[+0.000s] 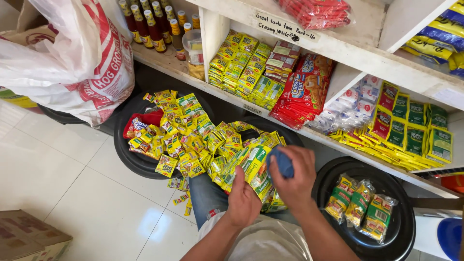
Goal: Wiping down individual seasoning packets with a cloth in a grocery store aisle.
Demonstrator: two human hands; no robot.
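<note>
My left hand (243, 201) grips a strip of green and yellow seasoning sachets (254, 169) in front of my lap. My right hand (296, 176) is closed around a small blue cloth (282, 162) and presses it against the sachet strip. Just beyond my hands, a large heap of yellow and green sachets (188, 135) spills over a black round lid (129, 150) and onto my knees. Several sachets (181, 191) lie on the white tiled floor below the heap.
A white shelf (338, 48) ahead holds stacked yellow sachets, red biscuit packs (302, 92), bottles (145, 21) and green packets (415, 130). A second black lid (401, 222) at right carries three clear bags. A big white sack (72, 58) stands at left, a cardboard box (29, 239) bottom left.
</note>
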